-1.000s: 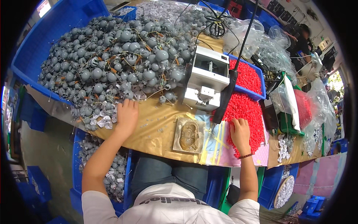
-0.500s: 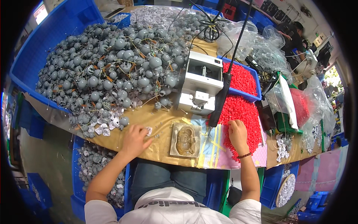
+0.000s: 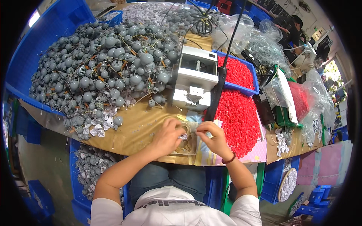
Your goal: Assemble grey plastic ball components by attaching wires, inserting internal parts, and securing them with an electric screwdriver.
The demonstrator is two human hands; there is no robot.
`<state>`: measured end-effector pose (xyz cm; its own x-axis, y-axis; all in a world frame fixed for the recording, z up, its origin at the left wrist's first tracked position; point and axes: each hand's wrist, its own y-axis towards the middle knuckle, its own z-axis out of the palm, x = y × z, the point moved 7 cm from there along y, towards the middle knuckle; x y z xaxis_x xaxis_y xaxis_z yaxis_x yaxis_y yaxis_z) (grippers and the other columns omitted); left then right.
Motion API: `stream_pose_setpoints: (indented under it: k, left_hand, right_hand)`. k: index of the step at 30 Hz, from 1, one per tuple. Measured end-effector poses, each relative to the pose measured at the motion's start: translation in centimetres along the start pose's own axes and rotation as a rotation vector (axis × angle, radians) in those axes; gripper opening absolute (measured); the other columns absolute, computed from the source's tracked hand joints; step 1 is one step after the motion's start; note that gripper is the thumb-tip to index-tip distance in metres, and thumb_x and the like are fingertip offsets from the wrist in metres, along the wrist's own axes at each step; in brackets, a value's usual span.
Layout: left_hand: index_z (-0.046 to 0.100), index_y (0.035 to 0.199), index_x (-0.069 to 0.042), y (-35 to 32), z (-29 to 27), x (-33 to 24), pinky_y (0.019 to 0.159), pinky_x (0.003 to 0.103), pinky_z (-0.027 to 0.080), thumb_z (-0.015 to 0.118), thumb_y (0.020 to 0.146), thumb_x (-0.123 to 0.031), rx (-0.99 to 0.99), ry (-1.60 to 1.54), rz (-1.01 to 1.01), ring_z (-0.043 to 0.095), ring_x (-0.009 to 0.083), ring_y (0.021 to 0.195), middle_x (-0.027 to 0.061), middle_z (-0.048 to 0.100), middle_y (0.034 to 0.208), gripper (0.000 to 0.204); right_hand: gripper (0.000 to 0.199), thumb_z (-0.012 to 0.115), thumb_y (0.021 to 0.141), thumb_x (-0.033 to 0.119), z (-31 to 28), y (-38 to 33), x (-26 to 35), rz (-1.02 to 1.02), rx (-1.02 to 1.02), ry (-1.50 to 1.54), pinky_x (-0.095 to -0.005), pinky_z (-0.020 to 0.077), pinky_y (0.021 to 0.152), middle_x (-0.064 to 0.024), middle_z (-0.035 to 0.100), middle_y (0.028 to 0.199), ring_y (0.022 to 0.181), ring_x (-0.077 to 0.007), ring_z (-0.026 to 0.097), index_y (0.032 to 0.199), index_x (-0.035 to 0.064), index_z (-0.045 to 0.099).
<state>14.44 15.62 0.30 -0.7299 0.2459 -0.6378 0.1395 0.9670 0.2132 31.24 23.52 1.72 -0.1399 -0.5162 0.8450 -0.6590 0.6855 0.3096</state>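
One small white piece (image 3: 183,136) is held in the grip of the left hand (image 3: 167,137) over a square, pale block with a carved hollow (image 3: 189,149) on the brown-covered counter (image 3: 126,141); whether anything is gripped by the right hand (image 3: 214,138), poised just beside, cannot be told

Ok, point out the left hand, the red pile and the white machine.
Left hand (image 3: 167,137), head view: back of the hand.
Red pile (image 3: 239,122), head view: middle of the heap.
White machine (image 3: 197,78), head view: middle panel.

Open brown sheet (image 3: 120,139) (white machine (image 3: 195,78) beyond)
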Motion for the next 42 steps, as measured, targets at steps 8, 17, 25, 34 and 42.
stream_pose_setpoints:
  k: [8, 17, 25, 34, 42]
  left_hand:
    - [0.065, 0.125, -0.007, 3.8, -8.8, 2.6, 0.111, 0.047, 0.042, 0.068, 0.08, 0.002, -0.168, 0.09, 0.041, 0.05, 0.0365, 0.13, 0.0161, 0.056, 0.132, 0.046]
    - [0.064, 0.121, -0.009, 10.9, -20.3, 5.7, 0.113, 0.049, 0.036, 0.059, 0.07, 0.013, -0.24, 0.723, 0.184, 0.05, 0.036, 0.131, 0.0118, 0.062, 0.121, 0.055]
    - [0.059, 0.113, -0.006, 6.0, -22.3, 2.6, 0.096, 0.047, 0.046, 0.067, 0.07, 0.0, -0.308, 0.562, 0.182, 0.059, 0.0372, 0.11, 0.013, 0.06, 0.111, 0.044]
    - [0.051, 0.117, -0.005, 1.8, -23.2, 3.9, 0.088, 0.032, 0.049, 0.071, 0.079, 0.002, -0.393, -0.017, -0.026, 0.057, 0.0176, 0.098, 0.0063, 0.053, 0.107, 0.044]
    - [0.047, 0.133, -0.007, 3.5, -23.9, 3.1, 0.088, 0.031, 0.053, 0.068, 0.089, -0.003, -0.523, -0.635, 0.064, 0.062, 0.0115, 0.098, 0.0037, 0.057, 0.109, 0.049]
  right_hand:
    - [0.019, 0.079, 0.077, 0.007, 5.4, 0.0, 1.3, -0.395, 0.071, -0.449, -0.038, 0.049, 0.08, -0.0042, 0.065, 0.093, 0.092, -0.0259, 0.063, 0.09, 0.0085, 0.066]
    - [0.023, 0.078, 0.079, 0.009, 5.3, 0.3, 2.8, -0.402, 0.096, -0.455, -0.0397, 0.0497, 0.083, -0.0062, 0.064, 0.103, 0.099, -0.0282, 0.062, 0.099, 0.0068, 0.068]
    - [0.044, 0.071, 0.076, 0.007, 5.9, 14.6, 9.7, -0.669, -0.15, -0.751, -0.046, 0.0479, 0.095, -0.0117, 0.063, 0.113, 0.107, -0.0313, 0.06, 0.12, 0.0062, 0.062]
    - [0.046, 0.077, 0.075, 0.019, 7.9, 19.0, 8.9, -0.488, 0.061, -0.506, -0.0431, 0.0477, 0.09, -0.0105, 0.064, 0.106, 0.103, -0.0319, 0.059, 0.116, 0.0064, 0.062]
    - [0.046, 0.075, 0.09, 0.028, 2.2, 18.9, 12.6, -0.133, 0.129, 0.88, -0.0275, 0.0526, 0.086, -0.0069, 0.07, 0.107, 0.097, -0.0129, 0.067, 0.124, 0.0003, 0.061]
